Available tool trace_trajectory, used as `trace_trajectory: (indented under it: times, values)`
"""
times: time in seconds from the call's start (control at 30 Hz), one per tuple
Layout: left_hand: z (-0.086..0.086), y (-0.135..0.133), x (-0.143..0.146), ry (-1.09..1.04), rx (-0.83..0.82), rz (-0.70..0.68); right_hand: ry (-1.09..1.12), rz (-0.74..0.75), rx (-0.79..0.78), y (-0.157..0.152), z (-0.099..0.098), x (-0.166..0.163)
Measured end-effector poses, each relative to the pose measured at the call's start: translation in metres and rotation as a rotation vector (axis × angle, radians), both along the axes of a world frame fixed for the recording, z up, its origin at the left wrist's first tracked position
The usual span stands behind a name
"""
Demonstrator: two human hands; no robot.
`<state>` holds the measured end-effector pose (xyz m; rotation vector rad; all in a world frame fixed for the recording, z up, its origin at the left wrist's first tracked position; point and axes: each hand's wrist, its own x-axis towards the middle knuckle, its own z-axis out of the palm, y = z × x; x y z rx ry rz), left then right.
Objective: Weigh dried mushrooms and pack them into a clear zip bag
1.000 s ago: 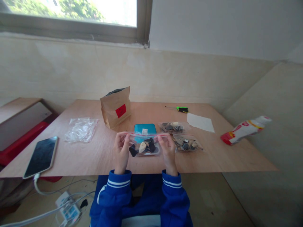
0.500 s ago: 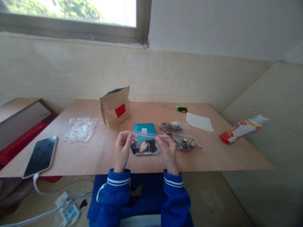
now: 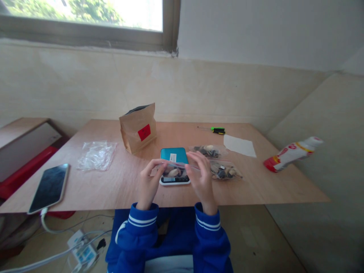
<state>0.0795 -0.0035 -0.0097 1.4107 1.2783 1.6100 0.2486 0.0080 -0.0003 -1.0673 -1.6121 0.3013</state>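
Note:
Between my two hands is a clear zip bag (image 3: 174, 171) with dark and pale pieces inside, raised over a digital scale (image 3: 173, 152). My left hand (image 3: 150, 180) pinches the bag's left end with thumb and fingers. At its right end my right hand (image 3: 201, 178) grips the top edge, thumb in front and fingers raised behind. The scale has a teal top with a white label, and part of its display and buttons shows below the bag. Right of the scale lie two filled zip bags, a nearer one (image 3: 226, 171) and a farther one (image 3: 209, 151).
A brown paper pouch (image 3: 136, 131) with a red label stands at the back. Clear empty bags (image 3: 96, 156) and a charging phone (image 3: 49, 188) lie left. Screwdrivers (image 3: 218, 131), white paper (image 3: 239, 146) and a leaning bottle (image 3: 292, 154) are right. Cables (image 3: 51, 259) trail below.
The bag has tipped from hanging with its contents facing me to lying flatter. More of the scale's lower front now shows. My right fingers have lifted and spread further.

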Motion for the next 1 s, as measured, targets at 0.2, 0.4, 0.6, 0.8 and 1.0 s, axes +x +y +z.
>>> trace_trajectory:
  times: [0.2,0.4,0.6,0.8,1.0]
  values:
    - [0.009,-0.007,0.007,0.067,0.026,0.012,-0.154,0.011,0.046,-0.006,0.007,-0.016]
    - [0.02,-0.014,0.011,0.104,0.065,0.056,-0.118,-0.024,0.116,-0.007,0.012,-0.022]
    - [0.021,-0.012,0.019,-0.052,0.064,0.15,-0.087,-0.047,0.144,0.006,0.018,-0.039]
    - [0.029,-0.008,0.013,-0.108,0.1,0.245,-0.21,0.098,0.164,0.012,0.038,-0.044]
    - [0.033,-0.011,0.008,-0.113,0.071,0.248,-0.304,0.177,0.152,0.009,0.051,-0.044]
